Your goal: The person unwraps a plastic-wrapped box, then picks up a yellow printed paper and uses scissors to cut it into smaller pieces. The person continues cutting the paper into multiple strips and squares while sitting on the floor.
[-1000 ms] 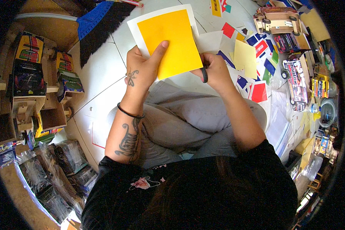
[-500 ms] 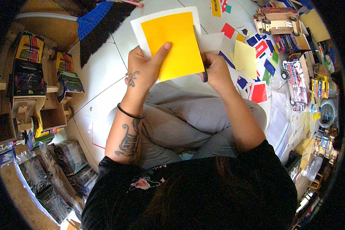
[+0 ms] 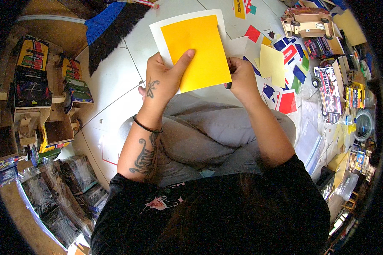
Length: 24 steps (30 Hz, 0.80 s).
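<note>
My left hand (image 3: 168, 72) grips a yellow sheet (image 3: 195, 51) by its left side, thumb pressed flat on its face and fingers behind. A white border runs along the sheet's top and left edges, and a little way down the upper right. At the lower right edge is my right hand (image 3: 244, 78), closed around a pair of scissors (image 3: 228, 86). Only part of the black handle shows; the blades are hidden behind the sheet and the fingers.
Colourful paper scraps (image 3: 287, 55) lie on the tiled floor to the right, with a pale yellow sheet (image 3: 271, 66). Beyond them stand toy trucks (image 3: 308, 25). Wooden toy trucks (image 3: 32, 85) and plastic-wrapped packs (image 3: 59, 191) line the left. A black-bristled broom (image 3: 110, 36) lies far left.
The sheet and both hands have shifted slightly right, the sheet's lower edge dropping a little. Less of the black scissor handle shows under my right hand.
</note>
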Tool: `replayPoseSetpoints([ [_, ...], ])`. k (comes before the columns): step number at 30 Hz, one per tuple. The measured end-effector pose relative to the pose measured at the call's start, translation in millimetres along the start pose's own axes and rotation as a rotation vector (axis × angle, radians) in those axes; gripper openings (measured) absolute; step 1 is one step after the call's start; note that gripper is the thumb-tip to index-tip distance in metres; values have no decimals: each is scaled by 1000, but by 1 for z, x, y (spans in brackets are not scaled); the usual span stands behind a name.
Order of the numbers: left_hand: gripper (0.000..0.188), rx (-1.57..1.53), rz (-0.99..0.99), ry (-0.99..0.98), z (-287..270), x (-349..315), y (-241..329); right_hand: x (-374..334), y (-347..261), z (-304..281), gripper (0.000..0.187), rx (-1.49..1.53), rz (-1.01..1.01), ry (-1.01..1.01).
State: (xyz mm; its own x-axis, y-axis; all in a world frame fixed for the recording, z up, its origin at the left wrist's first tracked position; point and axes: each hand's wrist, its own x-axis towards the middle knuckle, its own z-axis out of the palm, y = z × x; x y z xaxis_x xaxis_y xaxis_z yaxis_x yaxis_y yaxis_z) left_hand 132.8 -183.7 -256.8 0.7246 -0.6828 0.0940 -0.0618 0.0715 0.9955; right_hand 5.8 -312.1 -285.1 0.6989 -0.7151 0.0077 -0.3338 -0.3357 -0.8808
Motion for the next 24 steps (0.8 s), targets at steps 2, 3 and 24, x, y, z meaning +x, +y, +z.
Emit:
replayPoseSetpoints([
  [2, 28, -30, 0, 6, 2, -1, 0, 0, 0, 1, 18, 30, -29, 18],
  [3, 28, -23, -16, -4, 3, -1, 0, 1, 0, 1, 18, 64, -47, 34],
  [24, 31, 34, -40, -51, 7, -3, -8, 3, 6, -1, 18, 144, -40, 79],
])
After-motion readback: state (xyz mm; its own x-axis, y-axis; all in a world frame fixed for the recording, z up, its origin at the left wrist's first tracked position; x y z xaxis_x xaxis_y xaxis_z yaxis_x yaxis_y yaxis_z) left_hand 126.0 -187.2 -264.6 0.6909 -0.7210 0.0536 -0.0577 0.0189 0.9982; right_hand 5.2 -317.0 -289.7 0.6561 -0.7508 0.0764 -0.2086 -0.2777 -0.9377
